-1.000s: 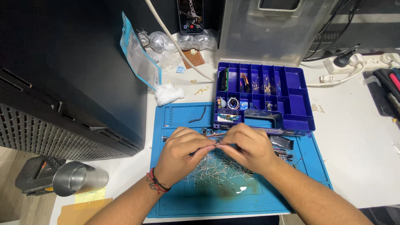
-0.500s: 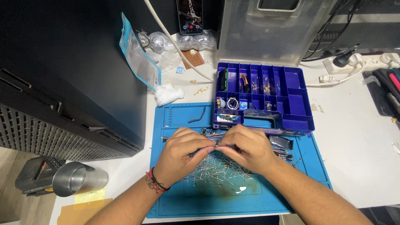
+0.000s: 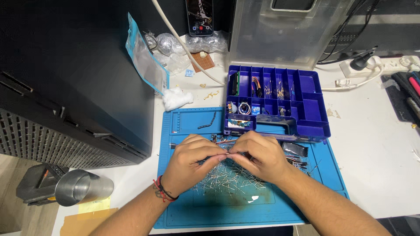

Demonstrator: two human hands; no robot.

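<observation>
Both hands, left hand (image 3: pixel 190 164) and right hand (image 3: pixel 258 155), pinch a thin wire lead (image 3: pixel 227 152) together above the lead pile (image 3: pixel 227 179)

Fingertips of left hand (image 3: pixel 190 161) and right hand (image 3: pixel 258 155) pinch something too small to identify; forearms cut off at six o'clock.

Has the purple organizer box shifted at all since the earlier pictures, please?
No. The purple organizer box keeps its spot against the blue mat's top edge.
</observation>
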